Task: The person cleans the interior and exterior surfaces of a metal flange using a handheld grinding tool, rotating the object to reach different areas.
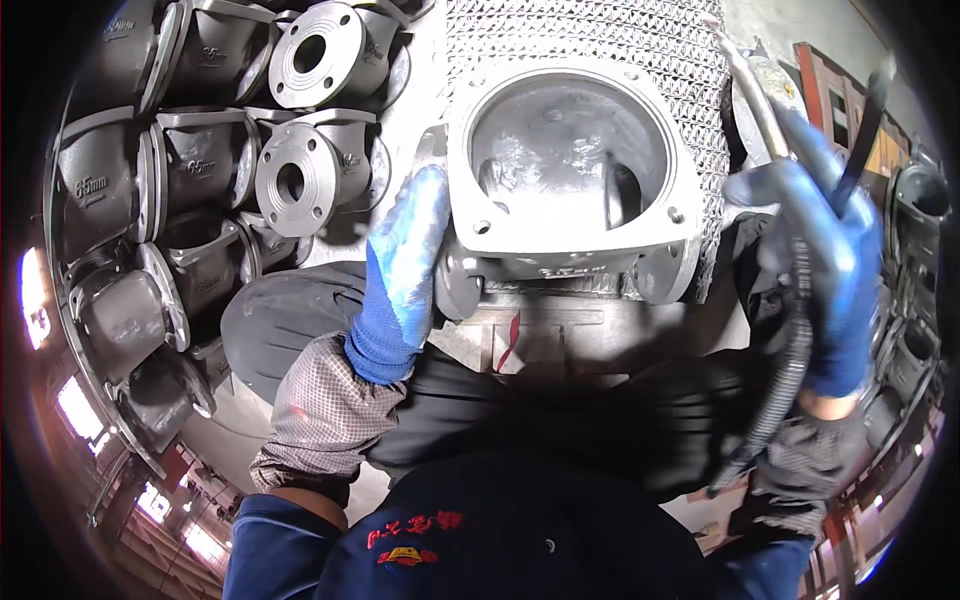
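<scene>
A grey cast-metal valve body stands in front of me, its wide round opening facing up. Along its left side lies my left hand in a blue glove, fingers stretched out and pressed near the flange. To the right of the casting, my right hand, also gloved in blue, is closed round a hand tool. A long pale metal rod extends beyond its fingers, and a dark bar sticks up beside them. Below the hand hangs a black ribbed hose. The grip itself is mostly hidden by the glove.
Rows of similar grey castings are stacked at the left, close to my left arm. More castings stand at the far right. A mesh-like metal surface lies beneath and behind the valve body. My knees flank the work spot.
</scene>
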